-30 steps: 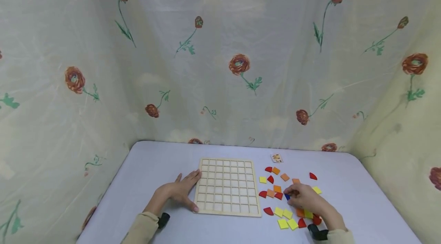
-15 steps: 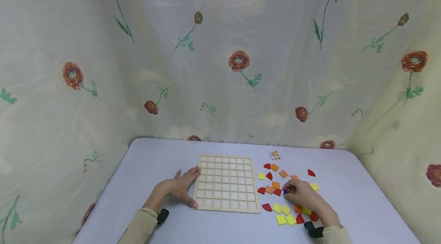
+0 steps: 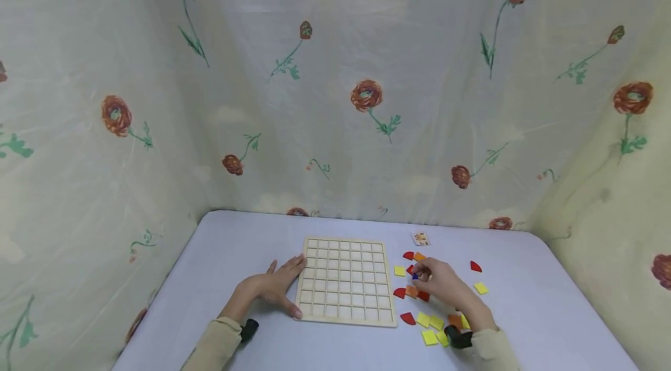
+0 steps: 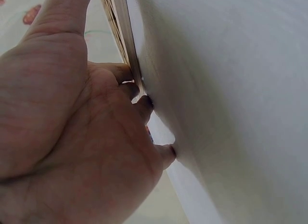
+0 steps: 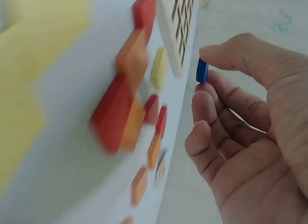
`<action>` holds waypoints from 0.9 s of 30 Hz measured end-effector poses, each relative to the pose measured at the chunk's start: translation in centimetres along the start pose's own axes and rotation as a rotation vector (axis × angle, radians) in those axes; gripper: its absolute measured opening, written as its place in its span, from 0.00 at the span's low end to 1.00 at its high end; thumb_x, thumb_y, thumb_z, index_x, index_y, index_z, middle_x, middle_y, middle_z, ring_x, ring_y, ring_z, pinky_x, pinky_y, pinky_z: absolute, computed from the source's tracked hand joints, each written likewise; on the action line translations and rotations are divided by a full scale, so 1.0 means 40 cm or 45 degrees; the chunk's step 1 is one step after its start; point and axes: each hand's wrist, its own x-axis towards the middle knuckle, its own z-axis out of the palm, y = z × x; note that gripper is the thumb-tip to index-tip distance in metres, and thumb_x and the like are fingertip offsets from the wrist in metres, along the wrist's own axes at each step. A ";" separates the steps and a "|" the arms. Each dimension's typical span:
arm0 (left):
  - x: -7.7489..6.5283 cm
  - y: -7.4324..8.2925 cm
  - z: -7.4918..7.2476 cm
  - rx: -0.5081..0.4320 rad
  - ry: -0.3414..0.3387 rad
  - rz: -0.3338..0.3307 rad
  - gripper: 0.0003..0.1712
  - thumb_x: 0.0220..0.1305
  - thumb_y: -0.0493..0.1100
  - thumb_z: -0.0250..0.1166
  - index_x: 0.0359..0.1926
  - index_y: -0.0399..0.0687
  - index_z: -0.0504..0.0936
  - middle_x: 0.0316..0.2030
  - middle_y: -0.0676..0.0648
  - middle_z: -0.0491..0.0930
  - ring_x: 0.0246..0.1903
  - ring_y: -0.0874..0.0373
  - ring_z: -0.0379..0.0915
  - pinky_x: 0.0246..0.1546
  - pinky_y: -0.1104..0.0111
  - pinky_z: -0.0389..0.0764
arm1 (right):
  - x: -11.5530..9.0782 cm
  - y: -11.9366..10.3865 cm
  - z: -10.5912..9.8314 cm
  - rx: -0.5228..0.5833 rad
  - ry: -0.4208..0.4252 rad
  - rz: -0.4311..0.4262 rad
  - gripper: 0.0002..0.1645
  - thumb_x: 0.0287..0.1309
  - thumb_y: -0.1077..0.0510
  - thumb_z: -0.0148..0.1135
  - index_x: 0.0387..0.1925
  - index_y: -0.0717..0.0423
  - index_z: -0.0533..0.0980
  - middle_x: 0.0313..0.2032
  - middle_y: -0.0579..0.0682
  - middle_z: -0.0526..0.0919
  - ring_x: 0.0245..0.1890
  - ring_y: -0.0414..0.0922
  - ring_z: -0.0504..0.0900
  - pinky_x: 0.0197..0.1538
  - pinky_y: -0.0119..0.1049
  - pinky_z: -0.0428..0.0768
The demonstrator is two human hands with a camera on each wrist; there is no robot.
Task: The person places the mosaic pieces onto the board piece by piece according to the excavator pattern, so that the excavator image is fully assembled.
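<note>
My right hand [image 3: 442, 283] pinches a small blue tile [image 5: 202, 71] between thumb and index finger, raised above the scattered tiles. In the head view this blue piece barely shows at the fingertips. My left hand [image 3: 275, 286] lies with fingers spread along the left edge of a pale wooden grid board [image 3: 346, 281], thumb at its near left corner. The left wrist view has the fingertips [image 4: 166, 154] down at the board's side and the table. Every square of the board is bare.
Right of the board lie loose tiles: red quarter-circles [image 3: 408, 318], yellow squares [image 3: 430, 338] and orange squares [image 3: 411, 291]. A small printed card [image 3: 421, 239] lies behind them. One red piece [image 3: 475, 266] and a yellow square [image 3: 480, 288] sit farther right. Floral curtains surround the white table [image 3: 251, 243].
My right hand has lifted the blue tile off the table and carried it left and slightly away from me, toward the board. The left hand has stayed at the board's edge.
</note>
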 end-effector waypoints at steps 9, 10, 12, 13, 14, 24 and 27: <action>-0.001 -0.008 0.003 0.010 0.010 -0.008 0.74 0.38 0.68 0.75 0.76 0.45 0.42 0.77 0.45 0.37 0.77 0.49 0.32 0.73 0.42 0.35 | 0.115 -0.075 0.061 -0.082 -0.073 -0.215 0.09 0.52 0.62 0.69 0.37 0.58 0.80 0.29 0.45 0.77 0.30 0.40 0.72 0.33 0.31 0.74; -0.002 -0.007 0.002 0.009 0.009 -0.008 0.74 0.38 0.68 0.75 0.76 0.45 0.42 0.77 0.45 0.37 0.77 0.49 0.32 0.73 0.42 0.35 | 0.123 -0.077 0.069 -0.077 -0.081 -0.216 0.09 0.52 0.62 0.69 0.36 0.58 0.80 0.29 0.45 0.77 0.30 0.41 0.72 0.34 0.31 0.74; -0.003 -0.006 0.001 0.005 0.008 -0.004 0.74 0.39 0.67 0.75 0.76 0.44 0.42 0.77 0.45 0.37 0.77 0.49 0.32 0.73 0.42 0.35 | 0.137 -0.077 0.083 -0.068 -0.098 -0.215 0.08 0.53 0.62 0.68 0.36 0.57 0.80 0.30 0.45 0.77 0.31 0.41 0.72 0.35 0.32 0.75; -0.004 -0.005 0.001 0.002 0.007 0.001 0.74 0.39 0.67 0.75 0.76 0.44 0.42 0.77 0.45 0.37 0.77 0.49 0.32 0.73 0.42 0.35 | 0.142 -0.078 0.088 -0.069 -0.101 -0.199 0.07 0.54 0.61 0.68 0.36 0.56 0.80 0.30 0.45 0.77 0.31 0.41 0.72 0.35 0.32 0.75; -0.004 -0.004 0.000 -0.001 0.007 0.005 0.74 0.39 0.67 0.75 0.76 0.44 0.42 0.77 0.45 0.37 0.77 0.48 0.32 0.73 0.42 0.35 | 0.147 -0.077 0.092 -0.071 -0.103 -0.184 0.07 0.54 0.61 0.68 0.36 0.55 0.80 0.30 0.45 0.77 0.31 0.41 0.73 0.36 0.32 0.75; -0.004 0.000 -0.005 0.012 0.002 0.027 0.73 0.40 0.68 0.74 0.76 0.44 0.42 0.77 0.44 0.37 0.77 0.48 0.32 0.72 0.41 0.35 | 0.155 -0.095 0.100 -0.106 -0.115 -0.154 0.07 0.56 0.62 0.67 0.38 0.54 0.82 0.32 0.44 0.79 0.32 0.40 0.74 0.39 0.34 0.77; -0.003 -0.004 -0.004 0.006 0.001 0.033 0.73 0.40 0.68 0.74 0.76 0.44 0.42 0.77 0.44 0.37 0.77 0.48 0.32 0.72 0.41 0.35 | 0.152 -0.101 0.101 -0.097 -0.115 -0.140 0.07 0.56 0.63 0.67 0.38 0.54 0.82 0.32 0.44 0.80 0.33 0.40 0.74 0.40 0.35 0.78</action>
